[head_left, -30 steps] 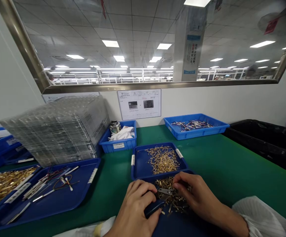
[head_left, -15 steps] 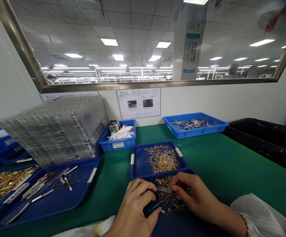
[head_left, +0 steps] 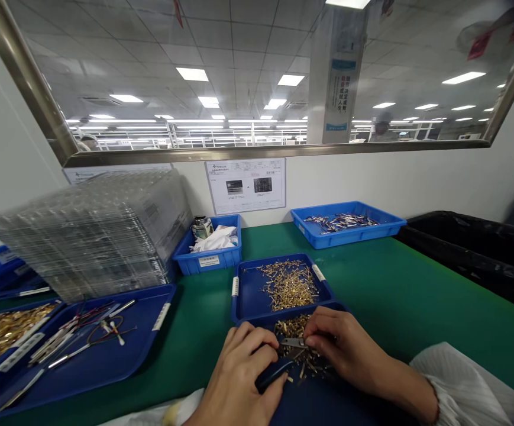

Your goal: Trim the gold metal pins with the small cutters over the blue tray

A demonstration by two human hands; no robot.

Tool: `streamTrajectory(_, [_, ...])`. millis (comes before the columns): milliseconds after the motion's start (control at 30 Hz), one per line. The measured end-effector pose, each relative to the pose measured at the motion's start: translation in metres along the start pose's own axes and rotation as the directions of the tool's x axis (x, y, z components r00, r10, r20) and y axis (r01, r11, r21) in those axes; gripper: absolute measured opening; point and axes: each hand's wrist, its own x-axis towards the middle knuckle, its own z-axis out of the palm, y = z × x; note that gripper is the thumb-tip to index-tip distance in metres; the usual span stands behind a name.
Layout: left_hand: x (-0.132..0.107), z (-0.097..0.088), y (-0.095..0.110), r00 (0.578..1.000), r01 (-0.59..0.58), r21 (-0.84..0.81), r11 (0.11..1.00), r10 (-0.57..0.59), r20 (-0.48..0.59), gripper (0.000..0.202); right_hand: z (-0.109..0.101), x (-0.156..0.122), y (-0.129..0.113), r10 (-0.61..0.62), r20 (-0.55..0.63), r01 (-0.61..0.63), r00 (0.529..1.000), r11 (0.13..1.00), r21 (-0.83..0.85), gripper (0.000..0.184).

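Note:
My left hand (head_left: 243,373) is closed around a pair of dark-handled pliers (head_left: 293,343), perhaps cutters, whose metal jaws point to the right. The fingertips of my right hand (head_left: 343,346) are pinched together at the jaw tips; whatever they hold is too small or hidden to name. Both hands are over the nearer dark blue tray (head_left: 301,402), where small brass-coloured metal pieces (head_left: 292,326) lie in a pile. Just beyond stands another blue tray (head_left: 250,296), holding a heap of thin golden pins (head_left: 290,284).
On the left, a tray (head_left: 119,361) carries wired, pen-like parts beside a tray of golden pieces (head_left: 8,331). Stacked clear plastic trays (head_left: 106,236) rise behind. A blue bin (head_left: 207,262) with cloths, a shallow blue tray (head_left: 349,236) and a black-lined bin (head_left: 469,248) stand farther back.
The whole view has shifted slightly left. My hands and the pliers keep nearly the same position over the tray, with the right fingers still at the jaws.

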Motion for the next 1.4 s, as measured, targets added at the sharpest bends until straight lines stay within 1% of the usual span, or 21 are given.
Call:
streamTrajectory(167, [0.000, 0.000, -0.001, 1.000, -0.014, 0.031, 0.999, 0.014, 0.002, 0.010, -0.001, 0.001, -0.001, -0.027, -0.002, 0.027, 1.000, 1.000, -0.012, 0.015])
streamTrajectory(400, [0.002, -0.002, -0.001, 0.992, -0.113, 0.037, 0.993, 0.115, -0.047, 0.009, 0.001, 0.000, -0.003, -0.016, -0.030, 0.015, 0.999, 1.000, -0.009, 0.015])
streamTrajectory(567, [0.001, -0.004, -0.002, 0.994, -0.108, 0.055, 0.993, 0.109, -0.015, 0.009, 0.001, 0.000, -0.003, -0.011, -0.045, 0.011, 0.999, 1.000, -0.001, 0.014])
streamTrajectory(733, [0.000, 0.000, -0.006, 0.992, -0.117, 0.091, 0.989, 0.120, -0.028, 0.009, 0.001, 0.001, -0.003, -0.002, -0.037, 0.001, 0.999, 1.000, -0.012, 0.013])
streamTrajectory(800, [-0.002, 0.005, -0.010, 0.991, -0.121, 0.098, 0.988, 0.126, -0.045, 0.008, 0.000, 0.001, -0.003, -0.006, -0.019, 0.006, 1.000, 1.000, -0.020, 0.014])
streamTrajectory(867, [-0.003, 0.010, -0.015, 0.982, -0.143, 0.089, 0.986, 0.153, -0.110, 0.006, -0.001, 0.001, -0.003, -0.009, -0.010, 0.009, 1.000, 1.000, -0.024, 0.014])
streamTrajectory(900, [-0.004, 0.012, -0.016, 0.979, -0.150, 0.085, 0.985, 0.160, -0.125, 0.006, 0.000, 0.001, -0.002, -0.010, -0.011, 0.010, 1.000, 1.000, -0.025, 0.014])
streamTrajectory(967, [-0.004, 0.012, -0.016, 0.976, -0.167, 0.082, 0.983, 0.176, -0.126, 0.006, 0.001, 0.001, -0.002, -0.009, -0.025, 0.008, 1.000, 1.000, -0.022, 0.015])
streamTrajectory(1067, [-0.003, 0.008, -0.013, 0.978, -0.184, 0.093, 0.979, 0.192, -0.087, 0.007, 0.003, 0.001, -0.005, 0.013, -0.070, -0.015, 0.997, 0.999, -0.034, 0.015])
streamTrajectory(1167, [-0.002, 0.003, -0.009, 0.965, -0.224, 0.104, 0.969, 0.235, -0.116, 0.007, 0.004, 0.001, -0.009, 0.039, -0.125, -0.046, 0.991, 0.998, -0.051, 0.015])
streamTrajectory(1233, [-0.002, 0.002, -0.008, 0.957, -0.240, 0.100, 0.966, 0.253, -0.144, 0.007, 0.003, 0.001, -0.011, 0.051, -0.163, -0.055, 0.985, 0.998, -0.018, 0.015])
streamTrajectory(1267, [-0.002, 0.002, -0.008, 0.957, -0.235, 0.090, 0.968, 0.246, -0.151, 0.007, 0.003, 0.002, -0.012, 0.067, -0.178, -0.063, 0.982, 0.998, 0.026, 0.014])
streamTrajectory(1333, [-0.003, 0.002, -0.007, 0.971, -0.190, 0.045, 0.981, 0.194, -0.138, 0.009, 0.003, 0.002, -0.010, 0.119, -0.179, -0.087, 0.977, 0.981, 0.176, 0.013])
streamTrajectory(1400, [-0.004, 0.002, -0.006, 0.985, -0.119, -0.020, 0.993, 0.115, -0.125, 0.011, 0.004, 0.003, -0.008, 0.181, -0.135, -0.121, 0.974, 0.924, 0.363, 0.012])
